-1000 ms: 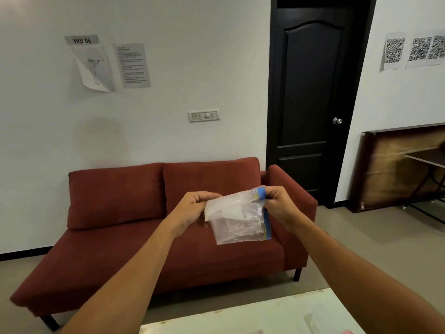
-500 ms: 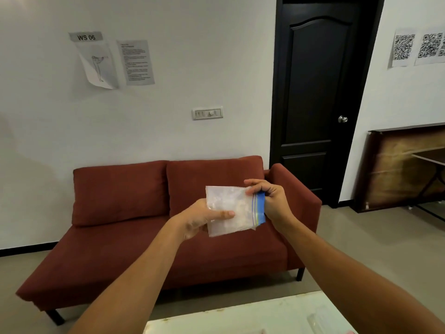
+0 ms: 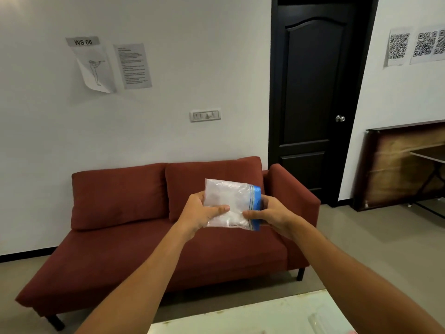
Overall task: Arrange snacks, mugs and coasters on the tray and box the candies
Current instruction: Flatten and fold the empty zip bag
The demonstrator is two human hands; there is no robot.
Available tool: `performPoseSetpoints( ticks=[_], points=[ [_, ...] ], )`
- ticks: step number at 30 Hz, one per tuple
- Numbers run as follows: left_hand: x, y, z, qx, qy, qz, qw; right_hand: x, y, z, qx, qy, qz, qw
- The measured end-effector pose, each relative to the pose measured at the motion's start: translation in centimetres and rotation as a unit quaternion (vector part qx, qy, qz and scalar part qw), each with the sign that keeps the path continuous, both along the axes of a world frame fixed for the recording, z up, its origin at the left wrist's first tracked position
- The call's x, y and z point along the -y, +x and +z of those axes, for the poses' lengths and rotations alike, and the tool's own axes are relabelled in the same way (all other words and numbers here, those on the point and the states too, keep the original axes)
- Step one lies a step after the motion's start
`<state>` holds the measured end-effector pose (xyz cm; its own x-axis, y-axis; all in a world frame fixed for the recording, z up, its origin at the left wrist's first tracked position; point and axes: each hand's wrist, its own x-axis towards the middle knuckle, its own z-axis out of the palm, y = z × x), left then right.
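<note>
Indistinct bag [image 3: 228,203] contents; table [image 3: 240,319] partly off btm edge.

Soft, even indoor light falls bright on the white wall [image 3: 168,131] above the left hand [image 3: 198,214]. The door [image 3: 310,92] above the right hand [image 3: 274,213] leans from wide-angle distortion. The plastic bag [image 3: 228,201] between them looks hazy, and the table [image 3: 252,319] below is washed-out and blurred.

the left forearm [image 3: 134,280] and right forearm [image 3: 349,268] are bare across the lower frame; the left grip [image 3: 196,214] and right grip [image 3: 277,214] are bare too.

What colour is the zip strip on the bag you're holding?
Blue. The zip strip runs down the right edge of the clear plastic bag, shown in the head view.
</note>
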<state>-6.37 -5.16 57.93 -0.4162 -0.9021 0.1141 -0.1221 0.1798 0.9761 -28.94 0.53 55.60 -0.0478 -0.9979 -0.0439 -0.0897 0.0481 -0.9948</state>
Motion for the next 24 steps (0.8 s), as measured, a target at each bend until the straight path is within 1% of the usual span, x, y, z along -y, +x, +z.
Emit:
performPoseSetpoints(
  ticks=[1,3,6,8,10,11,12,13,15,17,18,19,21,24],
  points=[
    [0.0,0.3,-0.1,-0.009,0.011,-0.008,1.000,-0.3,-0.4,-0.3,-0.005,0.001,-0.002,1.000],
    [0.2,1.0,0.0,0.005,0.014,-0.032,0.999,-0.6,-1.0,-0.3,-0.051,-0.009,-0.002,0.999],
    [0.5,1.8,0.8,0.087,-0.021,-0.093,0.992,-0.7,-1.5,1.1,-0.166,-0.036,-0.010,0.985],
    [0.8,1.7,1.6,0.146,-0.064,-0.122,0.980,-0.8,-1.1,3.1,-0.244,-0.068,0.034,0.967],
    [0.9,1.1,2.6,0.184,-0.098,-0.146,0.967,-0.7,-0.5,4.6,-0.301,-0.073,0.115,0.944],
    [1.1,1.0,3.0,0.195,-0.111,-0.149,0.963,-0.5,0.0,5.0,-0.327,-0.074,0.132,0.933],
    [1.3,0.9,3.2,0.198,-0.113,-0.141,0.963,-0.3,0.3,5.0,-0.329,-0.081,0.126,0.932],
    [1.5,1.0,3.4,0.183,-0.094,-0.119,0.971,-0.1,0.3,4.6,-0.301,-0.087,0.105,0.944],
    [1.6,1.5,2.8,0.107,0.004,-0.064,0.992,0.0,0.3,3.4,-0.182,-0.078,0.035,0.980],
    [1.3,1.7,1.7,0.059,0.093,-0.062,0.992,-0.1,0.3,2.1,-0.049,-0.060,-0.020,0.997],
    [1.2,1.5,1.2,0.051,0.118,-0.079,0.989,0.0,0.4,1.5,-0.014,-0.056,-0.033,0.998],
    [0.9,1.2,0.8,0.043,0.128,-0.101,0.986,0.1,0.5,1.1,0.000,-0.057,-0.036,0.998],
    [0.4,0.7,0.9,0.042,0.126,-0.127,0.983,0.2,0.7,0.6,-0.002,-0.066,-0.024,0.998],
    [0.3,0.6,0.9,0.088,0.110,-0.115,0.983,-0.2,0.9,0.5,-0.021,-0.091,-0.003,0.996]
  ],
)
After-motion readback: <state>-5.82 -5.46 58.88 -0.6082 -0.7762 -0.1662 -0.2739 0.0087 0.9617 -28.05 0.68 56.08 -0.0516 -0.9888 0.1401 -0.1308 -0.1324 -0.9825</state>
